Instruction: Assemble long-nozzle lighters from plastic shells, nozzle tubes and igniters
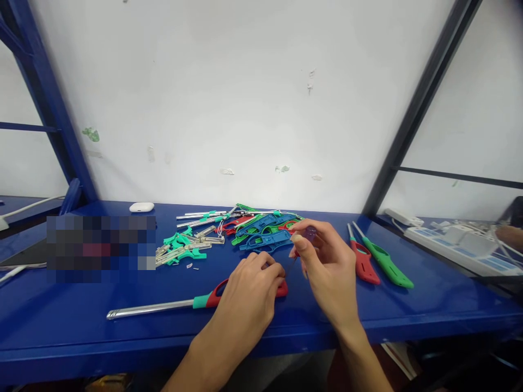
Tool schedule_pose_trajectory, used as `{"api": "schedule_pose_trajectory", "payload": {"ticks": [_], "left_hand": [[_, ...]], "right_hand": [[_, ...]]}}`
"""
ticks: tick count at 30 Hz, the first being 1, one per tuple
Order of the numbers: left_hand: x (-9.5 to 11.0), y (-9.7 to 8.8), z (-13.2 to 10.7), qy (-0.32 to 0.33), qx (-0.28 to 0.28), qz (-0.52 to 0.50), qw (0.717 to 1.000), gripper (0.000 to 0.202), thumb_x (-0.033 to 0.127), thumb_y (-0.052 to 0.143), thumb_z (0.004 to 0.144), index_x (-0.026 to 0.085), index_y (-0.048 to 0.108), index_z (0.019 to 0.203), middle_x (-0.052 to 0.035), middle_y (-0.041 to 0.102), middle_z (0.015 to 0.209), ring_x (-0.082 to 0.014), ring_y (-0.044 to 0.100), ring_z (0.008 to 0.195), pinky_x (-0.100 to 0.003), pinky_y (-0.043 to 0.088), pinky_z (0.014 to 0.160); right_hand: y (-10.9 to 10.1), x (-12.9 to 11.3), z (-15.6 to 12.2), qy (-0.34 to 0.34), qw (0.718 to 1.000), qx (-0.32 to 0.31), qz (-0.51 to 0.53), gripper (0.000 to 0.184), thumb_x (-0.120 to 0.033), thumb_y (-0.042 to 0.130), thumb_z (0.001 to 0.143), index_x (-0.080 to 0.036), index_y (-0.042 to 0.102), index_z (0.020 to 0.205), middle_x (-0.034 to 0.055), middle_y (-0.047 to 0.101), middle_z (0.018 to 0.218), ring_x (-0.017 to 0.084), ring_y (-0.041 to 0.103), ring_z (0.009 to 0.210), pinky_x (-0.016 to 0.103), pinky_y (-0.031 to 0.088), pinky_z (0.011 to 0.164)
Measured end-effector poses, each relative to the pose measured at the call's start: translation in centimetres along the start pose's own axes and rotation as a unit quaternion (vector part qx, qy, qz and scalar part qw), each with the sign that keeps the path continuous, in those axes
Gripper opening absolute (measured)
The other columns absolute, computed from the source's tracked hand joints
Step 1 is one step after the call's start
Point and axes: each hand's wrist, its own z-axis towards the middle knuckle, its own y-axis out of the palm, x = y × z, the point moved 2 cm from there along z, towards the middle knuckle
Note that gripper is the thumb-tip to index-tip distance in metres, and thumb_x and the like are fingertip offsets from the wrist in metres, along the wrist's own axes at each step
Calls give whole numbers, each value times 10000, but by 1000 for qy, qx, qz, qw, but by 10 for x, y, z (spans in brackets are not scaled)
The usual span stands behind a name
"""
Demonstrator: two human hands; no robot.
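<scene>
A red utility lighter with a teal collar and long metal barrel lies near the table's front edge, its barrel pointing left. My left hand is closed over its handle and presses it to the table, hiding much of the handle. My right hand grips a small screwdriver with a see-through purple handle. The thin shaft slants down toward the right end of the lighter's handle; whether its tip touches cannot be made out.
Behind my hands lie loose blue handle shells, metal barrels and teal parts. A red lighter and a green lighter lie right. A white earbud case sits back left. White power strips are far right.
</scene>
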Motion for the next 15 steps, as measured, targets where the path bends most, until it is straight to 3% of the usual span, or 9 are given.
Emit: {"api": "schedule_pose_trajectory", "payload": {"ticks": [6, 15], "left_hand": [[-5, 3, 1, -12, -9, -14, 1000, 264, 127, 472, 1056, 205, 721, 1011, -44, 673, 1039, -223, 651, 960, -351, 500, 847], [-2, -1, -5, -10, 5, -22, 1000, 278, 111, 438, 1013, 203, 686, 927, -54, 675, 976, -236, 677, 927, -368, 506, 855]], "right_hand": [[3, 1, 0, 8, 1000, -12, -4, 111, -381, 739, 956, -302, 725, 1032, -7, 684, 984, 117, 581, 687, 214, 421, 465], [4, 4, 1, 36, 999, -17, -9, 180, -412, 783, 909, -262, 696, 960, -17, 655, 854, 126, 604, 660, 207, 410, 444]]}}
